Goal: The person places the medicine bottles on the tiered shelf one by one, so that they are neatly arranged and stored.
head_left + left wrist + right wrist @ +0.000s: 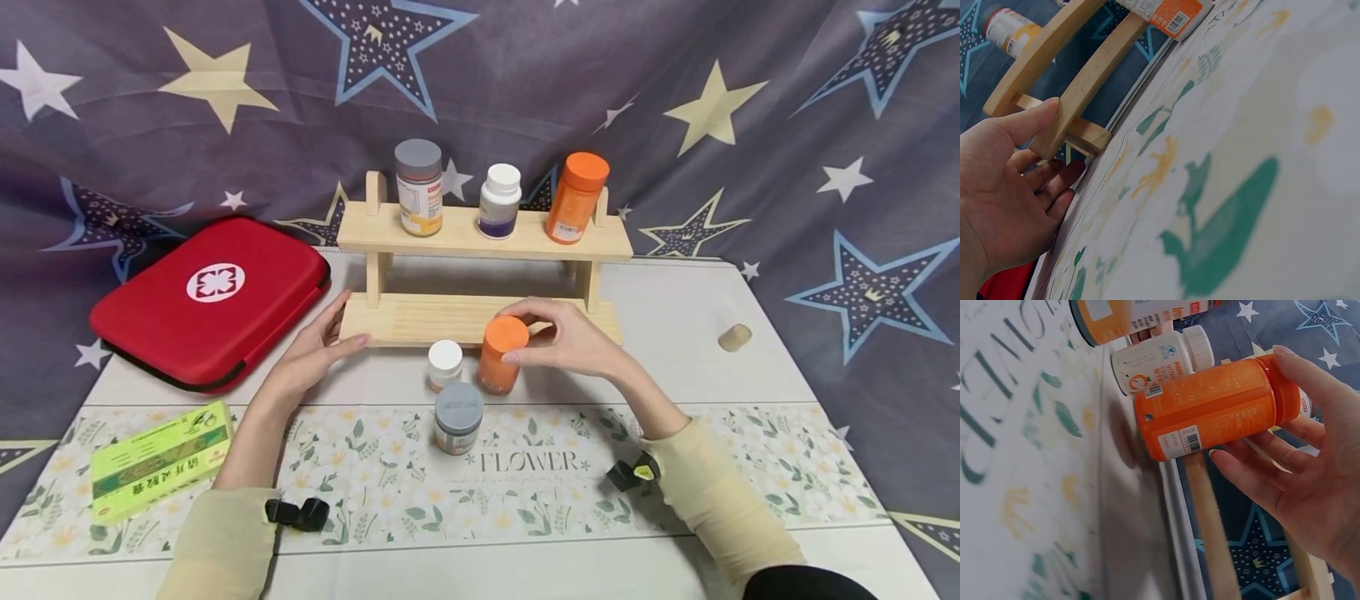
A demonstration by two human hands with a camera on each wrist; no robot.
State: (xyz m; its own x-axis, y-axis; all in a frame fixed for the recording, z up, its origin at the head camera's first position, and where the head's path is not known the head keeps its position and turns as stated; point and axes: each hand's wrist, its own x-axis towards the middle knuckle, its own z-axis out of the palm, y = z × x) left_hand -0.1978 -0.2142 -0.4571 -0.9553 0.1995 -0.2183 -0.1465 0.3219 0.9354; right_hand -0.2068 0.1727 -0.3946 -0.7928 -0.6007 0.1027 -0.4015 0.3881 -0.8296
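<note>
My right hand (573, 340) holds an orange bottle (498, 367) near its cap, thumb on one side and fingers on the other. In the right wrist view this bottle (1210, 409) shows a barcode label close to its base. The left hand (309, 354) grips the left end of a two-tier wooden rack (420, 321), its thumb on the lower board. Left of the orange bottle stand a small white bottle (445, 363) and, nearer the front, a grey-capped bottle (458, 421).
On the upper tier stand a grey-capped bottle (420, 192), a white bottle (500, 202) and an orange bottle (576, 200). A red case (165, 308) and a green box (161, 462) lie at the left. A small tan cylinder (735, 337) lies at the right.
</note>
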